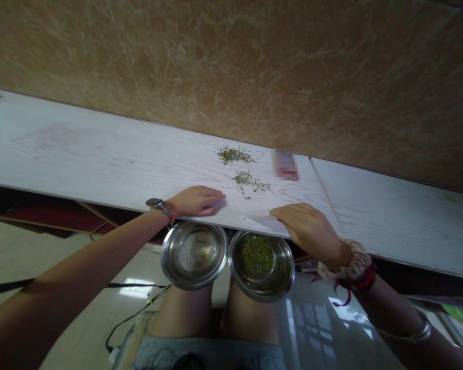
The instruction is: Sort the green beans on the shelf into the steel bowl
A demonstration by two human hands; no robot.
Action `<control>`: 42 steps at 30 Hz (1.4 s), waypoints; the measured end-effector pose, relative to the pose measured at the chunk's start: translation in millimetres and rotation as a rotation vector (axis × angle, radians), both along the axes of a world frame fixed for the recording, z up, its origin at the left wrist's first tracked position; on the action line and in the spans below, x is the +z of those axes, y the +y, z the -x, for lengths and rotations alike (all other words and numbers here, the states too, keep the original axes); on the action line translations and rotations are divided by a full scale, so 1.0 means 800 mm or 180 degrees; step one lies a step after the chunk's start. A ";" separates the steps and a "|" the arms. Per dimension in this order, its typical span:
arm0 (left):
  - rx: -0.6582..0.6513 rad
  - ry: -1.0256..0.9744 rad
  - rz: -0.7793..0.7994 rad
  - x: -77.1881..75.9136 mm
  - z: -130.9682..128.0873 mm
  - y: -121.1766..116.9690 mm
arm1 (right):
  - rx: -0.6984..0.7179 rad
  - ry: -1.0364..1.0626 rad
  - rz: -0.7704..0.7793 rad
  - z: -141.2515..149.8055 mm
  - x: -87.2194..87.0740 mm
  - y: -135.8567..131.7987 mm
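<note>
My left hand (196, 201) lies on the white wood-grain shelf (100, 159), fingers stretched out to the right, with nothing seen in them. At the shelf's front edge, my right hand (306, 226) has its fingers pressed together, tips down near the surface; whether anything is between them is hidden. Mung beans are scattered beyond the hands in a far pile (234, 155) and a looser near pile (249, 181). Below the edge, two steel bowls rest on my legs. The left bowl (167, 267) contains something pale; the right bowl (287, 280) contains green mung beans (256, 256).
A blurred-out rectangular item (286, 165) lies at the back of the shelf, right of the beans. Behind rises a brown marbled wall (231, 67). A dark cable (129, 318) runs over the tiled floor at lower left.
</note>
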State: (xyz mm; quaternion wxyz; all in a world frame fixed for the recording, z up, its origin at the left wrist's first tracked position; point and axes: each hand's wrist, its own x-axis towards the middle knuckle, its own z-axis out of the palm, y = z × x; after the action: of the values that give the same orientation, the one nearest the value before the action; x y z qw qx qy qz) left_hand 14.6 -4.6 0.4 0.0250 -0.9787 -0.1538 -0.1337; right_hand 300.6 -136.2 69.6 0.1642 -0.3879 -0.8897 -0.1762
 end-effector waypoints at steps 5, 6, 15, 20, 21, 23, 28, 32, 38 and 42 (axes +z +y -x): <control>-0.0183 -0.0020 -0.0039 -0.002 -0.002 0.000 | 0.0111 0.0095 0.0088 -0.008 0.008 -0.007; -0.0171 0.0010 -0.0018 -0.002 -0.002 0.000 | 0.0113 0.0114 0.0074 -0.008 0.009 -0.007; 0.0174 0.0218 0.0081 0.002 -0.002 -0.002 | 0.0291 0.0221 0.0072 0.017 0.004 0.006; 0.0109 0.0197 0.0087 0.003 -0.003 -0.003 | 0.0287 0.0233 0.0251 0.001 0.005 0.006; 0.0098 0.0193 0.0070 0.003 -0.003 -0.003 | 0.0296 0.0238 0.0260 -0.004 0.006 0.005; 0.0068 0.0183 0.0034 0.002 -0.003 -0.004 | 0.0276 0.0221 0.0235 -0.013 0.008 0.003; -0.0037 0.0153 0.0008 0.000 -0.004 -0.005 | -0.0079 0.0147 0.0087 -0.022 0.010 -0.002; 0.0002 0.0222 0.0071 0.000 -0.005 -0.004 | -0.0341 -0.0001 0.0001 -0.019 0.007 -0.007; 0.0162 0.0235 0.0222 -0.001 -0.004 -0.003 | -0.0224 -0.0099 0.0204 -0.005 0.008 -0.024; 0.0294 0.0287 0.0201 0.000 -0.003 -0.003 | -0.0022 -0.0198 0.0231 0.007 0.018 -0.039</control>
State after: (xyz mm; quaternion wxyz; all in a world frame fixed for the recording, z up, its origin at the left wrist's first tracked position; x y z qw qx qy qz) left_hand 17.1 -7.3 0.2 0.0072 -0.9759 -0.2016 -0.0832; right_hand 294.8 -167.4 84.1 0.1217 -0.3909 -0.8988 -0.1564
